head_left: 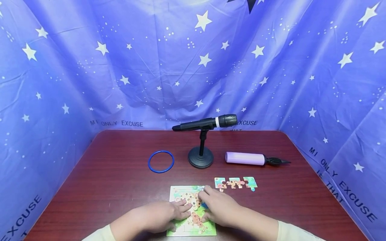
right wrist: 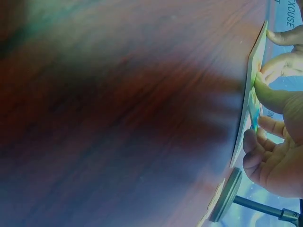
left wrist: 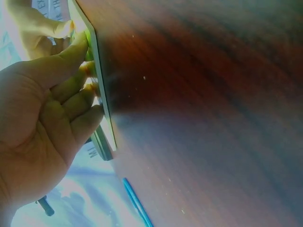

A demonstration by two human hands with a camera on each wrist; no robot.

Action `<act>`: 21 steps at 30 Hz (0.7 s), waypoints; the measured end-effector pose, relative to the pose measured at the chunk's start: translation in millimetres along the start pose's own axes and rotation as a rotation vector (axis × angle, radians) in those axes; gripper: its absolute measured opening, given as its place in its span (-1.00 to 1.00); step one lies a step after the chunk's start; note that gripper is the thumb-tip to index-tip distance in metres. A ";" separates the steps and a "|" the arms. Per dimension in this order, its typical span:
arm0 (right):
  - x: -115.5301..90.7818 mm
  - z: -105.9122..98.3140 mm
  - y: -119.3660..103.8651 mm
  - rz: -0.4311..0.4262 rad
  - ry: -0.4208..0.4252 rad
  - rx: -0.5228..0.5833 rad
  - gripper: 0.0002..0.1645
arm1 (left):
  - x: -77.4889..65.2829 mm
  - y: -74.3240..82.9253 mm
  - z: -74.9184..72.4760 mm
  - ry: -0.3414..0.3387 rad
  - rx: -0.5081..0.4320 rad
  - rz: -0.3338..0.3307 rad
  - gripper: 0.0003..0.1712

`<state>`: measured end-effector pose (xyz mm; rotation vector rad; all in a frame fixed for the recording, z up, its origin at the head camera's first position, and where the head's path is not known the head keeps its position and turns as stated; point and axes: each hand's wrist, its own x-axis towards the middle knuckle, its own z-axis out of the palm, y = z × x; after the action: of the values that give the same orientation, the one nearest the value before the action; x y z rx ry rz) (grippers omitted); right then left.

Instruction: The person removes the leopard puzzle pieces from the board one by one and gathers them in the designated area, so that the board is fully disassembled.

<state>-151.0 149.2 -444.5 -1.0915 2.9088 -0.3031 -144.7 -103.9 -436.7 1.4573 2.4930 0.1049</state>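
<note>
A jigsaw puzzle board [head_left: 173, 190] with a spotted cartoon animal on a green ground lies flat near the table's front. My left hand [head_left: 161, 216] rests on its left part, the fingers extended over the picture. Over the right part, my right hand [head_left: 221, 206] has its thumb and fingers bent around a blue-green puzzle piece [right wrist: 255, 120], which looks tilted against the board in the right wrist view. The fingers partly hide this piece in the head view. Loose puzzle pieces [head_left: 234, 182] lie in a row beyond my right hand.
A black microphone [head_left: 199, 124] on a round-based stand [head_left: 200, 157] stands behind the board. To its left lies a blue ring [head_left: 161, 162], to its right a purple hand pump [head_left: 245, 158] with a black nozzle. A starry blue curtain [head_left: 156, 60] surrounds the table.
</note>
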 end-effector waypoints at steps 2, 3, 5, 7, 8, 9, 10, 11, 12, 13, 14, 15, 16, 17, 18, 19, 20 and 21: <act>-0.4 0.8 1.2 0.008 0.001 0.016 -0.39 | 0.0 0.4 -0.3 -0.005 0.008 -0.007 -0.28; -0.6 1.0 1.6 0.014 -0.002 0.026 -0.39 | 0.1 0.6 -0.4 -0.007 0.015 -0.008 -0.28; -0.7 1.1 2.3 0.025 -0.011 0.035 -0.39 | 0.0 1.1 -0.8 -0.013 0.024 -0.012 -0.28; -0.8 0.8 2.3 0.028 -0.018 0.037 -0.39 | 0.0 1.5 -0.8 -0.022 0.026 -0.016 -0.28; -1.0 0.6 2.4 0.027 -0.020 0.037 -0.40 | 0.0 1.4 -0.6 -0.025 0.024 -0.017 -0.28; -1.2 0.2 2.3 0.023 -0.020 0.040 -0.40 | 0.1 1.4 -0.7 -0.029 0.021 -0.019 -0.28; -1.5 -0.4 2.1 0.017 -0.016 0.043 -0.42 | 0.0 1.5 -0.7 -0.034 0.017 -0.023 -0.28; -1.8 -1.1 2.1 0.010 -0.013 0.051 -0.46 | 0.0 1.4 -0.8 -0.038 0.012 -0.025 -0.28; -2.1 -1.7 2.3 0.004 -0.008 0.062 -0.50 | 0.0 1.4 -0.8 -0.040 0.008 -0.027 -0.28; -2.5 -2.4 2.7 -0.001 -0.002 0.073 -0.55 | -0.1 1.4 -1.0 -0.042 0.004 -0.028 -0.28; -2.8 -3.2 3.3 -0.003 0.002 0.086 -0.60 | -0.2 1.5 -1.2 -0.041 0.002 -0.028 -0.27; -3.2 -3.8 3.9 -0.006 0.007 0.099 -0.65 | -0.4 1.6 -1.4 -0.040 0.001 -0.027 -0.27; -3.6 -4.3 4.6 -0.007 0.012 0.110 -0.70 | -0.5 1.7 -1.6 -0.039 0.000 -0.026 -0.27; -3.8 -4.3 5.4 -0.006 0.017 0.117 -0.74 | -0.5 1.9 -1.9 -0.036 0.000 -0.024 -0.27; -4.1 -4.0 6.2 -0.006 0.022 0.120 -0.76 | -0.6 2.1 -2.2 -0.034 0.001 -0.023 -0.27; -4.2 -3.8 7.1 -0.006 0.025 0.124 -0.77 | -0.7 2.3 -2.6 -0.032 0.003 -0.020 -0.27; -4.1 -3.5 7.7 -0.007 0.028 0.128 -0.78 | -0.9 2.5 -3.0 -0.030 0.006 -0.019 -0.27; -3.9 -3.1 8.3 -0.011 0.034 0.133 -0.78 | -1.0 2.6 -3.2 -0.028 0.007 -0.017 -0.27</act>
<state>-153.7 158.4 -443.2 -1.0931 2.8641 -0.5124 -142.9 -103.3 -432.9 1.4299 2.4854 0.0716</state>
